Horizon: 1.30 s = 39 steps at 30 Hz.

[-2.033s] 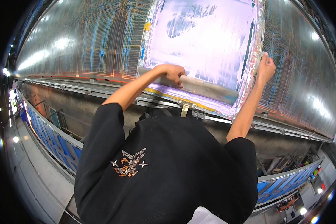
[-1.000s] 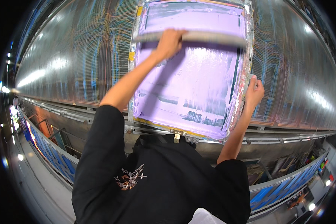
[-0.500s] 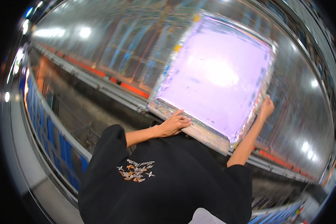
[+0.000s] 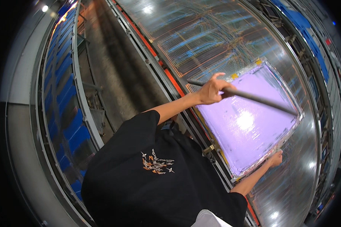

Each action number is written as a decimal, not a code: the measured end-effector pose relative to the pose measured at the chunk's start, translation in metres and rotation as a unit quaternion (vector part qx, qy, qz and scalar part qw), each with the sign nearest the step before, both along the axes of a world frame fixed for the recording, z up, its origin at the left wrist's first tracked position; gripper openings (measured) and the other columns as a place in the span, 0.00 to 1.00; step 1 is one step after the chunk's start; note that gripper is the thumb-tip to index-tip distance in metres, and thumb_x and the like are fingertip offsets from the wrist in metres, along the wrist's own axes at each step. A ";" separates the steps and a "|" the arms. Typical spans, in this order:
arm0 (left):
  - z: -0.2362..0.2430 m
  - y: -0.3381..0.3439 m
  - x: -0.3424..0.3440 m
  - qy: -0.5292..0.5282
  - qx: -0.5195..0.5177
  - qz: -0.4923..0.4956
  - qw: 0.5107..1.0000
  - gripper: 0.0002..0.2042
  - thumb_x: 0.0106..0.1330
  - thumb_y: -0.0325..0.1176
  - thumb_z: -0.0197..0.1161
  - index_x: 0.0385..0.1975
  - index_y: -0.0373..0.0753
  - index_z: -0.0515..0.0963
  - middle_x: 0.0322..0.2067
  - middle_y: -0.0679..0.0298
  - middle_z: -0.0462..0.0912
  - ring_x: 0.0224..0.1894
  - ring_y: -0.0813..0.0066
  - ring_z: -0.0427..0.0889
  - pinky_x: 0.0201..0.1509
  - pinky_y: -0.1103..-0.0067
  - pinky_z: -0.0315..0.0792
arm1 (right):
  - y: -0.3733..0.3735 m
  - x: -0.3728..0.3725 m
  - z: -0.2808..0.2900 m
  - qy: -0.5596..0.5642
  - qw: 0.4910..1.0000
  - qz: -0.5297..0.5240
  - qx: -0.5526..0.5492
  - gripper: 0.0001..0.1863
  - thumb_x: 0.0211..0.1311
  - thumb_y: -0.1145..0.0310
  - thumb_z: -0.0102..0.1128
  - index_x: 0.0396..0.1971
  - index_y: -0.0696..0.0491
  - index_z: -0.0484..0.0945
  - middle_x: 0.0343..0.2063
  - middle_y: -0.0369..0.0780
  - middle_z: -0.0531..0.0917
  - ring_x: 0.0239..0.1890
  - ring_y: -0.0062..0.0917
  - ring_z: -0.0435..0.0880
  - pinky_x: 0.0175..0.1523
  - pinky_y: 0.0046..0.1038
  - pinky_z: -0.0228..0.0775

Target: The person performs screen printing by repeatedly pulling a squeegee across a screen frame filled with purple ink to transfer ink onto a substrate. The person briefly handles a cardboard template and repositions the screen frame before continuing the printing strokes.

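A screen-printing frame (image 4: 283,78) lies on the long shiny table, its mesh coated lilac (image 4: 231,138) and its rim smeared with paint. My left hand (image 4: 213,91) holds a long dark bar, seemingly a squeegee (image 4: 259,100), above the frame's far left part. The bar slants across the lilac surface, its far end blurred near the frame's right corner; one finger is lifted off it. At the right edge of the frame, my right hand (image 4: 276,158) has its fingers curled on the rim.
The metal-topped table (image 4: 291,181) bears blue and orange line marks. An orange strip and a rail (image 4: 210,148) with a clamp-like fitting run along its near edge. Across the aisle (image 4: 119,72) at left stands another long table with blue pieces (image 4: 74,128).
My left hand has gone from the frame's near edge to above its left side, raising the bar. My right hand stays on the rim. The view has turned, so the table now slants more steeply.
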<state>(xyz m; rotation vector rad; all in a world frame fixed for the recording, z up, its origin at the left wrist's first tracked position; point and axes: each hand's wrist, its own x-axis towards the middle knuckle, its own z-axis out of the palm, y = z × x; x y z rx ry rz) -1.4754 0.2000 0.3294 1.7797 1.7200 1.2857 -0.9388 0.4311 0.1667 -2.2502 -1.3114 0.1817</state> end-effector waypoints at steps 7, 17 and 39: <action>0.036 -0.042 -0.108 -0.219 0.036 0.353 0.909 0.32 0.73 0.67 0.58 0.12 0.51 0.65 0.13 0.80 0.61 0.17 0.86 0.60 0.21 0.80 0.53 | -0.001 -0.014 0.037 -0.045 0.999 0.001 -0.006 0.32 0.68 0.36 0.54 0.39 0.52 0.90 0.37 0.49 0.90 0.40 0.53 0.88 0.43 0.54 0.80; -0.167 -0.236 -0.401 -0.471 -0.062 0.621 0.624 0.61 0.60 0.78 0.60 0.71 0.17 0.60 0.74 0.44 0.63 0.75 0.54 0.64 0.77 0.64 0.61 | -0.001 -0.050 0.082 -0.094 0.996 0.011 -0.005 0.33 0.69 0.36 0.54 0.42 0.54 0.90 0.38 0.51 0.90 0.43 0.53 0.88 0.49 0.52 0.79; -0.277 -0.251 -0.482 -0.519 -0.111 0.577 0.621 0.70 0.48 0.74 0.75 0.75 0.19 0.50 0.77 0.44 0.56 0.77 0.53 0.60 0.80 0.62 0.56 | -0.014 -0.070 0.126 -0.109 0.994 0.032 0.004 0.30 0.70 0.39 0.55 0.41 0.52 0.90 0.37 0.47 0.91 0.42 0.49 0.88 0.48 0.50 0.76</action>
